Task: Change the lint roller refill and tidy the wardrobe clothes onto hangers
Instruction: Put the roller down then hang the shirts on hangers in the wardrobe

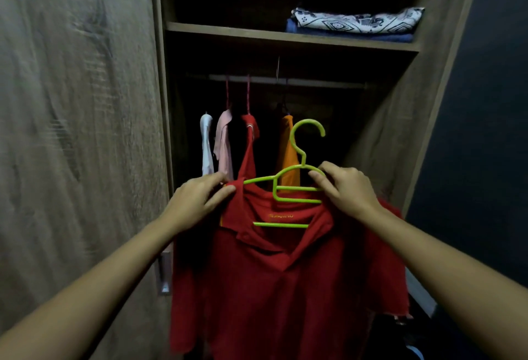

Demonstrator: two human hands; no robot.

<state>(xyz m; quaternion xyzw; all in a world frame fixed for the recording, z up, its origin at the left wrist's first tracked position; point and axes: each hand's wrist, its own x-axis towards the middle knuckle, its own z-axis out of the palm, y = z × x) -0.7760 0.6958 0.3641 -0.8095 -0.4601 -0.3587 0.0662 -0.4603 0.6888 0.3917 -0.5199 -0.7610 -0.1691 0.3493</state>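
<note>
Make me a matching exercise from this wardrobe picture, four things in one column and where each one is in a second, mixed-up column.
Things:
1. green hanger
2. patterned folded cloth
3. orange garment
4. red polo shirt

Places:
A. hanging from the rail, at the right end of the row of clothes
B. on the upper shelf, on top of a blue folded cloth
C. held at its right arm by the right hand, hook pointing up
D. gripped at the collar by the left hand, draped low in front

Pairs: 1-C, 2-B, 3-A, 4-D
</note>
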